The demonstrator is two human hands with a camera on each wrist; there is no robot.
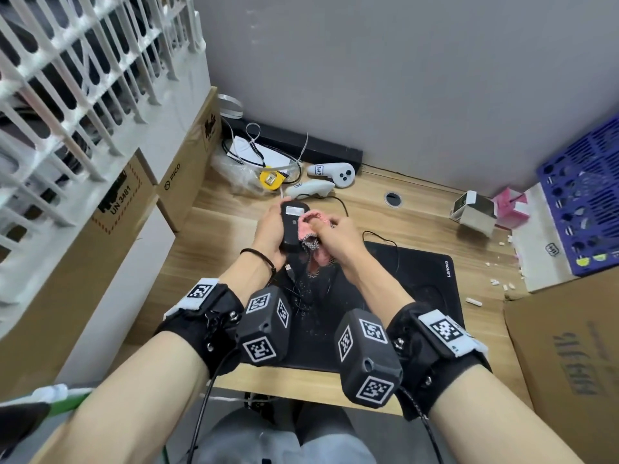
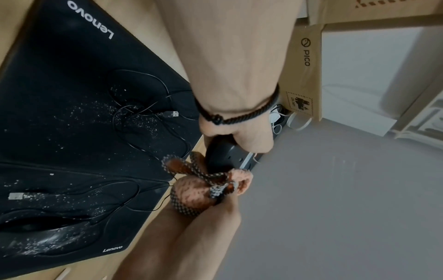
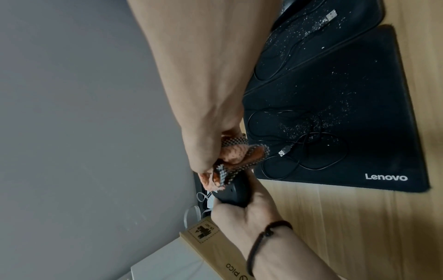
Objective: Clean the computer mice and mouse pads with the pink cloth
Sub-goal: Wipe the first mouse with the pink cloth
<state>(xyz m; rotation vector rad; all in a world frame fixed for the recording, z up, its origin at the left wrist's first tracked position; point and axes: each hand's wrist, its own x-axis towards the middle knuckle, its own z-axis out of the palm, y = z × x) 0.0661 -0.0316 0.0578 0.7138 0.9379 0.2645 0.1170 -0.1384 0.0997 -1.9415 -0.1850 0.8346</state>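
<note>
- The fingers (image 1: pixel 268 226) of the left hand (image 1: pixel 269 234) are wrapping round a black corded computer mouse (image 1: pixel 292 226), holding it clear of the worktop with its underside turned up toward the head camera, apparently so the base can be reached.
- The right hand (image 1: pixel 338 234) is pinching a bunched pink cloth with a checked edging (image 1: pixel 313 226), its fingers curling tight on the fabric and pressing the wad against the mouse's side.
- Wiping of this first mouse is judged to be under way, with the rest of the job not yet begun.
- A loose tail of the cloth is hanging below the hands, over the far edge of a black Lenovo mouse pad (image 3: pixel 347 106).
- The pad is lying flat on the pale wooden worktop (image 1: pixel 385 209), carrying white specks and the mouse's thin black cable (image 2: pixel 153 106), whose USB plug (image 2: pixel 171 114) is lying free.
- A second black Lenovo pad (image 2: pixel 79 217) is overlapping the first nearer the person, also speckled, with what looks like a second dark mouse (image 2: pixel 45 222) resting on it.
- Two white handheld controllers (image 1: pixel 331 177) are lying beyond the hands, near the grey wall.
- Brown cardboard boxes (image 1: pixel 181 182) are standing along the left edge.
</note>
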